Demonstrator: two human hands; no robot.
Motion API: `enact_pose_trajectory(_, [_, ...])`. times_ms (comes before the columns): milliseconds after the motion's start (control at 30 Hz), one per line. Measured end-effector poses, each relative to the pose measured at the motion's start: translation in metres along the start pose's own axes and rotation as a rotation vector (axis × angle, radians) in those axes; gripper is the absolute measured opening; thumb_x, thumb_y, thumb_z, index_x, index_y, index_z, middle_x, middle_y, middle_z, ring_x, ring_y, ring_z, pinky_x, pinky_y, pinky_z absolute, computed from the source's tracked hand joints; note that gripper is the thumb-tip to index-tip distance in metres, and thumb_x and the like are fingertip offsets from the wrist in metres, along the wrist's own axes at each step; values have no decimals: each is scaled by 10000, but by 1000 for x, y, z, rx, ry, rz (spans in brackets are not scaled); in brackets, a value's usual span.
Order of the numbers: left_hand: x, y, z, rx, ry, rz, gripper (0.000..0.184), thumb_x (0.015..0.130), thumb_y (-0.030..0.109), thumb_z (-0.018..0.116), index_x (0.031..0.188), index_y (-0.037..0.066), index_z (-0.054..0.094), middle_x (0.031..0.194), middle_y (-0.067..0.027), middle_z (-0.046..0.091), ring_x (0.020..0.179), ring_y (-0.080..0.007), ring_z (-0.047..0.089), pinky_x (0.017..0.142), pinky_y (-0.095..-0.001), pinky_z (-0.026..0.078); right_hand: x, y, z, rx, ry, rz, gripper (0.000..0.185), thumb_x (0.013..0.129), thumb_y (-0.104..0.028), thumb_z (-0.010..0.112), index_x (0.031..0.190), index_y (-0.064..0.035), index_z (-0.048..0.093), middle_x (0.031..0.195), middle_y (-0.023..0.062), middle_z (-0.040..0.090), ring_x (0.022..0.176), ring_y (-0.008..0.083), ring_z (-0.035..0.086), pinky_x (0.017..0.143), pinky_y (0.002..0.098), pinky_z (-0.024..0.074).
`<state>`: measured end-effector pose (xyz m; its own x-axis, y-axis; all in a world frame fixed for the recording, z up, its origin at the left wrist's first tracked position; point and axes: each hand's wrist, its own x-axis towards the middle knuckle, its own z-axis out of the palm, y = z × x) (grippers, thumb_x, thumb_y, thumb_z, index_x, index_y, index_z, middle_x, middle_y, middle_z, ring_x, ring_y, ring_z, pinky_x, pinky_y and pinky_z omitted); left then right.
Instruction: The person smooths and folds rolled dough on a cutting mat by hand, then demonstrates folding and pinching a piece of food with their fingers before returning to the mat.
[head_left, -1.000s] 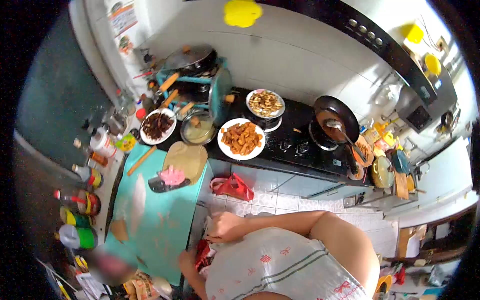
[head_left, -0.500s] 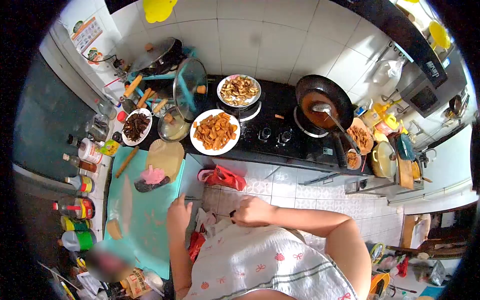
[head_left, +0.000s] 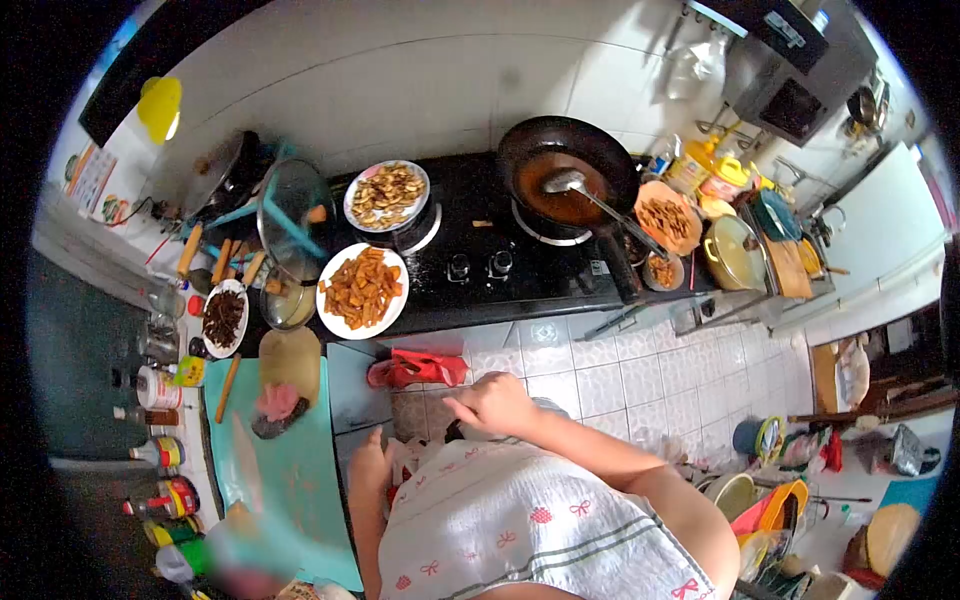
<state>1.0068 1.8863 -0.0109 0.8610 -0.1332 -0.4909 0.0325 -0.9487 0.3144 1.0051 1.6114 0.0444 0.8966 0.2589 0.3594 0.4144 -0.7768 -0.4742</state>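
Currently, the left hand [head_left: 370,462] is open, fingers extended beside the green mat [head_left: 300,500]. The right hand [head_left: 497,404] is partly curled before the apron [head_left: 490,515]; whether it grips anything cannot be told. The red bag [head_left: 418,369] lies on the floor [head_left: 600,385]. Ideally, keep both wrists relaxed.
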Motion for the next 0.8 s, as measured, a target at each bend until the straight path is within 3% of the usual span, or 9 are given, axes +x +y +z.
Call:
enact_pose_trajectory(133, [3,11,-13,86,113,92,484,838,313,553,1236,49,475,1101,-231,562,999,-364,549,838,-429,447,-9,15,-2,-62,-6,-140,388,825,-323,545,511,-97,532,450,101,507,408,267,525,411,374,417])
enact_pose_trajectory(367, [10,24,-3,77,111,193,486,839,321,551,1235,52,474,1069,-223,574,977,-368,552,825,-435,448,-20,4,26,89,-16,-97,368,818,-306,545,524,-84,536,490,113,535,442,288,543,463,408,445])
enact_pose_trajectory(633, [1,27,-1,81,88,115,491,827,325,564,1230,58,481,1054,-211,581,958,-368,559,818,-435,452,-21,6,-5,-21,-187,-65,311,833,-299,531,612,-90,597,555,101,577,526,268,582,510,385,467])
enact_pose_trajectory(667, [-1,27,-2,72,103,116,486,827,323,566,1227,59,484,1053,-209,582,958,-367,559,820,-436,451,-22,7,4,33,-87,-88,319,834,-296,531,595,-95,598,546,100,574,507,271,574,499,386,463])
enact_pose_trajectory(800, [-11,38,-13,45,106,55,460,829,298,569,1213,55,496,1104,-205,560,1001,-354,543,851,-431,438,-16,2,13,55,-93,-115,371,831,-305,538,521,-101,567,512,95,554,465,260,555,462,370,446])
